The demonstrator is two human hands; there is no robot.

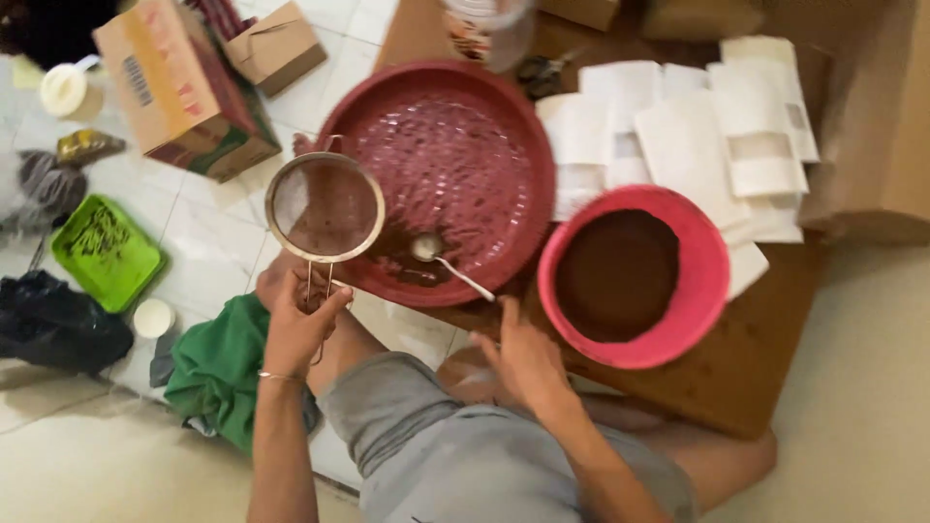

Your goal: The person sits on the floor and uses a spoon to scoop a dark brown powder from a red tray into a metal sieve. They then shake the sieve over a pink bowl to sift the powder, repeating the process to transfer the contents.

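White floor tiles lay under the red basin (523, 116). Over its rim, the left hand (295, 315) grasped a sieve (325, 208); the right hand (523, 358) clasped a spoon (448, 266) inside it. Sifting seemed underway, calling for another scoop.

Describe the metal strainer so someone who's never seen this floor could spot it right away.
Find the big dark red round tray in the middle of the floor. At its left edge, the left hand holds up the strainer by a thin wire handle. It is the only metal-rimmed mesh circle here, see-through, unlike the solid pink bowl of brown powder.
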